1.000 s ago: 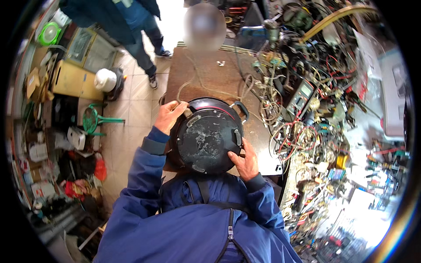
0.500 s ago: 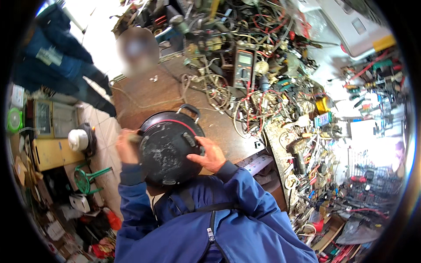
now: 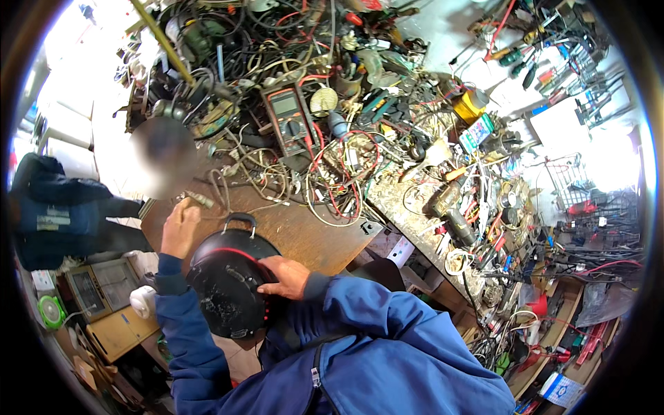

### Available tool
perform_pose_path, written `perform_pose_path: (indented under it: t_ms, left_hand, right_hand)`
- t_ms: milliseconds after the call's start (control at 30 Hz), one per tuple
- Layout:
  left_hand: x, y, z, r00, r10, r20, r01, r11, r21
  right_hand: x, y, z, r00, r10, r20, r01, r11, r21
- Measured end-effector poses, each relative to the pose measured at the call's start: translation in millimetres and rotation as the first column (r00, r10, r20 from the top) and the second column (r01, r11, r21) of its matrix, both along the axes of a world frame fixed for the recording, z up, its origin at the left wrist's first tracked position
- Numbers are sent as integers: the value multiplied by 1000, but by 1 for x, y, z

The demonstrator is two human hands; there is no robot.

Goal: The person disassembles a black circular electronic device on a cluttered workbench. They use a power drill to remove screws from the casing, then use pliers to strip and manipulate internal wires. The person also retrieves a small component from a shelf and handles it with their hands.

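Note:
A black round electric pan (image 3: 220, 296), scuffed across its underside, is tilted bottom up against my front at the table's near left edge. It has a red ring and a black loop handle (image 3: 240, 220) on its far side. My right hand (image 3: 286, 278) grips the pan's right side, fingers over the rim and thumb on the bottom. Beyond the pan's left edge, my left hand (image 3: 181, 227) is raised with curled fingers. At its fingertips is a pale cord plug (image 3: 200, 199), close to the loose cable on the wooden table (image 3: 315, 232).
A multimeter (image 3: 289, 117) with red leads lies among tangled cables and parts at the back. A drill (image 3: 453, 211) and a brush (image 3: 432, 159) rest on the cluttered bench to the right. Another person's dark clothing (image 3: 59, 207) shows at far left.
My left hand has left the pan's left side and moved away beyond it. My right hand has shifted along the pan's rim, and the pan is tilted more. The view has turned right.

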State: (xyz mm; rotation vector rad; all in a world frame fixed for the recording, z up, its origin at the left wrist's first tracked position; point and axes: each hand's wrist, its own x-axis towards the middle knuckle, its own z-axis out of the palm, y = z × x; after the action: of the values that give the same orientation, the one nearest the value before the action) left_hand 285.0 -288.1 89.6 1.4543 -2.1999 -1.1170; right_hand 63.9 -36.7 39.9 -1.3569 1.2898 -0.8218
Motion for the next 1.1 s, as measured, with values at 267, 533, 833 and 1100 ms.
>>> perform_pose_path:
  t_ms: [267, 533, 833, 1100]
  left_hand:
    - [-111, 121, 21, 953, -302, 5, 290, 920, 264]
    - [-112, 230, 11, 961, -248, -125, 278, 881, 384]
    - [-124, 234, 20, 956, -243, -165, 275, 937, 217]
    - [-75, 226, 39, 974, -189, -128, 203, 972, 114]
  right_hand:
    - [-189, 88, -20, 649, -521, -554, 502, 841, -203]
    - [-359, 217, -52, -28, -212, -977, 776, 611, -155]
    - [-387, 195, -36, 213, -12, -977, 824, 540, 173]
    - [-490, 306, 30, 190, -268, -945, 572, 812, -116]
